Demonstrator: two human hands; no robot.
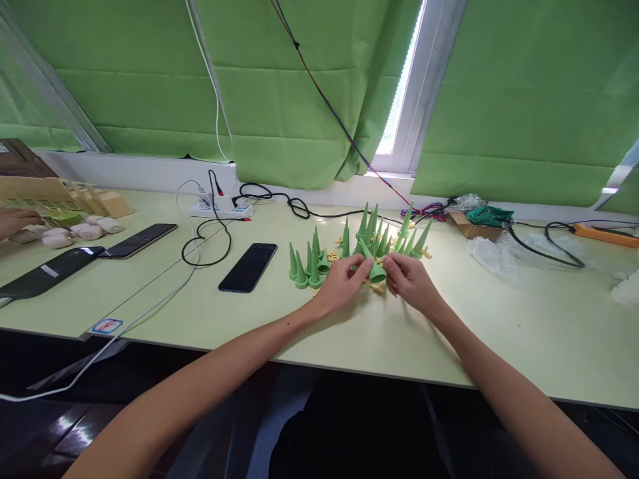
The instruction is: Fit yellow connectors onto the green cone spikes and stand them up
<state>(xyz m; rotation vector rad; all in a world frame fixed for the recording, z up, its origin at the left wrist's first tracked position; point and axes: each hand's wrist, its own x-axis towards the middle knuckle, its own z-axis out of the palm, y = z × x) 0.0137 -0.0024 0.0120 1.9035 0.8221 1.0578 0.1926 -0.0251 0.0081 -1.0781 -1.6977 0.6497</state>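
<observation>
My left hand (343,283) is closed around a green plastic cone spike (375,269), held tilted with its wide hollow end toward me. My right hand (410,278) is pinched close beside that end; what its fingertips hold, if anything, is too small to make out. Behind both hands, several more green spikes (368,226) stand upright or lean in a bunch. A smaller group of green spikes (301,273) stands to the left of my left hand. Small yellow plastic pieces (377,288) lie among the spikes and under my hands.
A black phone (248,267) lies left of the spikes, with a power strip (219,207) and cables behind it. Clear plastic bags (499,256) and a small cardboard box (472,226) sit at right. Another person's hand (18,223) is at far left, near pale rounded pieces (90,231).
</observation>
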